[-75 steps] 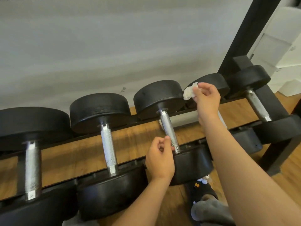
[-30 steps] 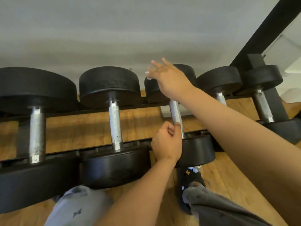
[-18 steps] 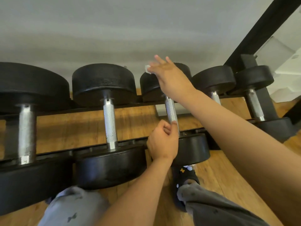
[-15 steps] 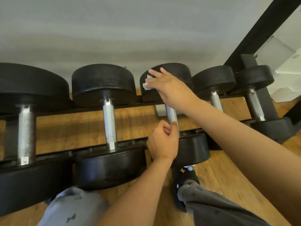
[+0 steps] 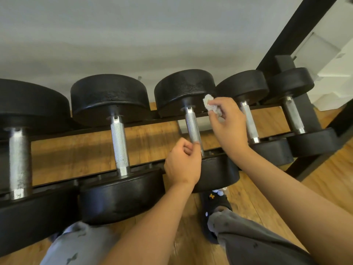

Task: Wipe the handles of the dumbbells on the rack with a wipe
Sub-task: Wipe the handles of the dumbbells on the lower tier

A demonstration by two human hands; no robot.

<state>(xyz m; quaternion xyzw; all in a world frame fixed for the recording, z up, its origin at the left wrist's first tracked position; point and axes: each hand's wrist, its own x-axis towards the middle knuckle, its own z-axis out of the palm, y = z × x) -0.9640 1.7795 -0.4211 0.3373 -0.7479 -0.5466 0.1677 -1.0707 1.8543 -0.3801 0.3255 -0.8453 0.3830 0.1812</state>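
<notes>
our left hand (image 5: 183, 162) grips the near end of the middle dumbbell's knurled handle (image 5: 192, 127); at its 1 o'clock, our right hand (image 5: 228, 127) pinches a crumpled wipe (image 5: 211, 105) beside the handle.

Left hand (image 5: 182, 163) curled round handle (image 5: 193, 127), right hand (image 5: 227, 125) raised, pinching wipe (image 5: 210, 104)

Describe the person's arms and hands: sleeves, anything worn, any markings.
The left forearm and right forearm are bare as far as the frame shows; no sleeve is in view. The left hand and right hand wear no gloves. No ring, watch, wristband or marking can be seen.
</notes>
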